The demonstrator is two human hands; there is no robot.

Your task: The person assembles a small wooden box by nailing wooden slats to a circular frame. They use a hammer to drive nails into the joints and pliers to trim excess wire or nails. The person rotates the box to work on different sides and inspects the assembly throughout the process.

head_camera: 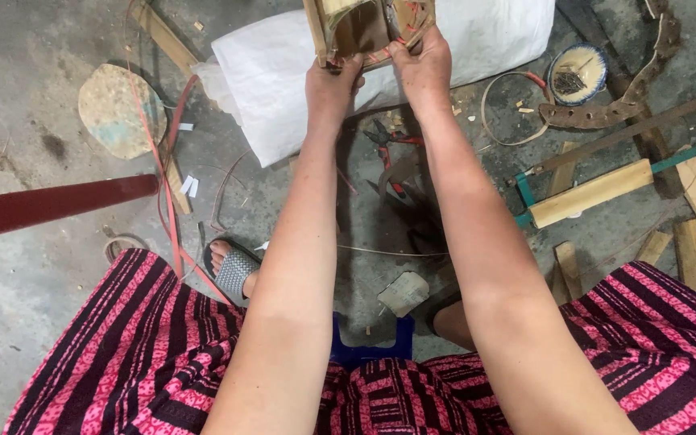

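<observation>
Both arms reach straight out toward twelve o'clock, and the bamboo frame [368, 28] sits right at the top edge of the view, cut off above, so its full shape cannot be told. The left hand [332, 84] takes the frame's lower edge from about seven o'clock, its grip pressed together on the wood with the thumb up against the corner. The right hand [424, 68] meets the frame from about five o'clock, and its grip is pinched on the rim where thin red and pale strips run along the bottom. The two hands sit just beside each other, nearly touching; the right one reaches a little higher. The frame's visible slats stand roughly upright, running from six to twelve o'clock, while the lower rim crosses between the hands.

Under the frame lies a white sack [283, 89] on the bare concrete floor [34, 306]. Directly below the hands, between the forearms, red-handled pliers [388, 149] lie on the floor. At two o'clock stands a small bowl [577, 74] holding dark nails, and at three o'clock a saw with a green frame [606, 181] lies across wooden blocks [590, 195]. At ten o'clock is a round flat disc [121, 110], and a dark red bar [50, 205] juts in from nine o'clock. The person sits on a blue stool [368, 350], in pink and black striped cloth, one sandal [234, 270] showing.
</observation>
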